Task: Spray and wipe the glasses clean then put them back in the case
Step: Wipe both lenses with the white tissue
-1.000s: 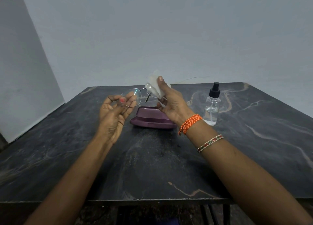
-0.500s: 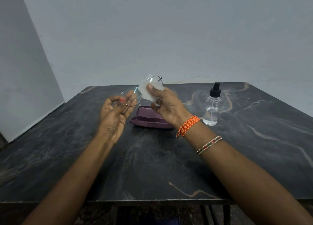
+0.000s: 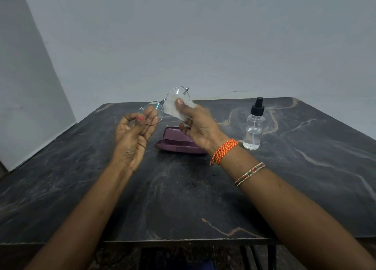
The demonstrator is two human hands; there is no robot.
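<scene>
Thin wire-rimmed glasses (image 3: 157, 109) are held up above the dark marble table (image 3: 183, 198). My left hand (image 3: 134, 135) pinches the left lens between thumb and fingers. My right hand (image 3: 195, 125) presses a white cloth (image 3: 172, 108) against the right lens, thumb on the near side. A purple glasses case (image 3: 173, 140) lies shut on the table below and behind my hands. A clear spray bottle (image 3: 254, 127) with a black nozzle stands upright to the right of the case.
A pale wall rises right behind the table's far edge. A white panel (image 3: 30, 107) leans at the left side. The table's front edge (image 3: 183, 240) is close to me.
The glasses tilted so the right lens rose higher. My right hand with the cloth slid along that lens, thumb now lower on it. My left hand barely moved.
</scene>
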